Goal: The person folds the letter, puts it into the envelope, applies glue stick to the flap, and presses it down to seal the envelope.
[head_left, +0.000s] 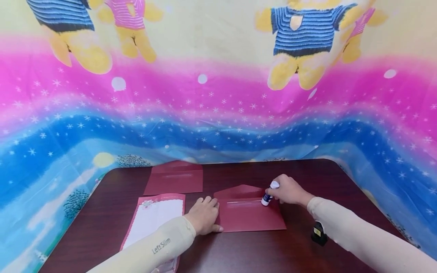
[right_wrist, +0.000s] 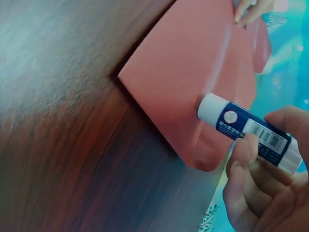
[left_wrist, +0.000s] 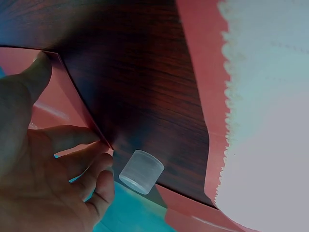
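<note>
"let's slim" (head_left: pixel 161 245) on left sleeve (head_left: pixel 177 233) — barcode (right_wrist: pixel 266 137), round sign (right_wrist: pixel 231 117) on glue stick (right_wrist: pixel 246 126), characters (right_wrist: pixel 231 130) unclear

- A small desk-work corner for paper and stationery; whether it belongs to a home, an office or a studio cannot be told.
- A printed cloth (head_left: pixel 218 100) hangs behind the far edge and along the left and right sides, with teddy bears (head_left: pixel 304 34) and snowflakes in bright, childlike colours.
- The table (head_left: pixel 252 252) has dark wood grain and rounded far corners.
- Red envelopes (head_left: pixel 252 220), a bordered letter sheet (head_left: pixel 155 216) and a glue stick (right_wrist: pixel 253 129) suggest desk craft.
</note>
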Motion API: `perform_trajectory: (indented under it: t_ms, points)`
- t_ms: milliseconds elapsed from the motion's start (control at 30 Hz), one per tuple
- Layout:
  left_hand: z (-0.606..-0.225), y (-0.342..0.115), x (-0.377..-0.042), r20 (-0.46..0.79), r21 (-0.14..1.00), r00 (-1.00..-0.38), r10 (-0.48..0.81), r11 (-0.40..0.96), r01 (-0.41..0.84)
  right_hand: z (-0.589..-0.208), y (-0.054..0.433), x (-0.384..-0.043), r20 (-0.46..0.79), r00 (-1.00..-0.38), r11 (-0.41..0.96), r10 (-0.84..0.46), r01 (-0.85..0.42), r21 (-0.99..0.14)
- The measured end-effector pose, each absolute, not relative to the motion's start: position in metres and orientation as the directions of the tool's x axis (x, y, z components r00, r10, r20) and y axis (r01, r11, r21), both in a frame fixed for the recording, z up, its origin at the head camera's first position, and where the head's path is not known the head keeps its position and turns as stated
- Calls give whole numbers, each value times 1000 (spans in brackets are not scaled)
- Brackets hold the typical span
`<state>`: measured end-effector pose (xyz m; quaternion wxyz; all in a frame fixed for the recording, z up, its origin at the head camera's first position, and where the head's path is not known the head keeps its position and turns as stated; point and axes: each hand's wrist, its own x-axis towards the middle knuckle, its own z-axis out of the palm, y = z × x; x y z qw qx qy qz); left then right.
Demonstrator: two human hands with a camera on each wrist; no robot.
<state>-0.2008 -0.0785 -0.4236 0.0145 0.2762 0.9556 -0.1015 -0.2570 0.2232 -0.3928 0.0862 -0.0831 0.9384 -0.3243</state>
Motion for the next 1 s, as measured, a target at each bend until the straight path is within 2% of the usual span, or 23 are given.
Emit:
perform_trajectory:
  t_ms: [133,333,600,800,900,1000]
  points:
    - [-424,-77,-202,-85,-188,-842,533,821,539,-389,226,-255,-118,-979,710,-167,-37,-704]
    - [-423,-79,-205,-77,-147,-836,544,823,549,-386,223,-245,-164,-970,580,-181,29,-814]
    - [-423,-84,-214,13,-7,-843,538,843,537,-379,212,-229,-260,-938,474,-230,125,-871]
    - [-423,-86,-219,123,22,-838,532,843,538,-374,207,-216,-325,-906,350,-271,221,-910]
    - [-419,-83,-218,182,150,-856,484,847,511,-374,205,-209,-345,-892,276,-292,267,-923]
    - [-414,-76,-213,156,420,-908,388,806,417,-376,202,-203,-340,-887,187,-314,293,-938]
